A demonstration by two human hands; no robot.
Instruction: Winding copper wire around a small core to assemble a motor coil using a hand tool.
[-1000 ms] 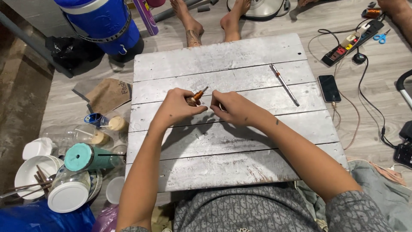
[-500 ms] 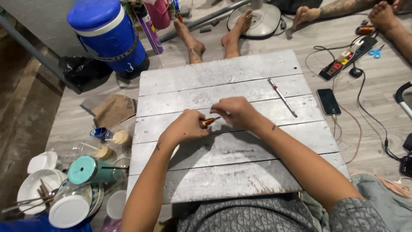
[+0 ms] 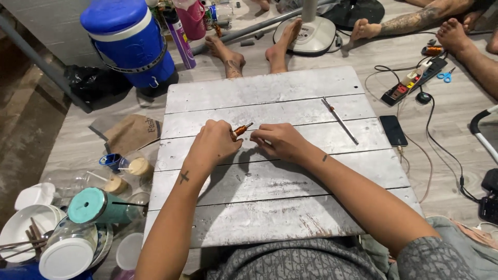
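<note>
left hand (image 3: 212, 142) pinching, right hand (image 3: 277, 141) curled, close together

A lived-in home floor used as an informal work spot. A low whitewashed plank table (image 3: 270, 171) lies under the hands, with used bowls and cups (image 3: 31, 233) to their left. A blue water cooler (image 3: 129, 44), a fan base (image 3: 306, 33) and bare feet (image 3: 228, 57) lie beyond them, a power strip (image 3: 412, 80) and phone (image 3: 392, 130) to their right.

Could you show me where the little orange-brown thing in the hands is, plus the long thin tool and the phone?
small orange-brown piece (image 3: 241, 128), head view, on its ribbed middle.
long thin tool (image 3: 340, 121), head view, midway along its shaft.
phone (image 3: 392, 130), head view, centre of its dark screen.
</note>
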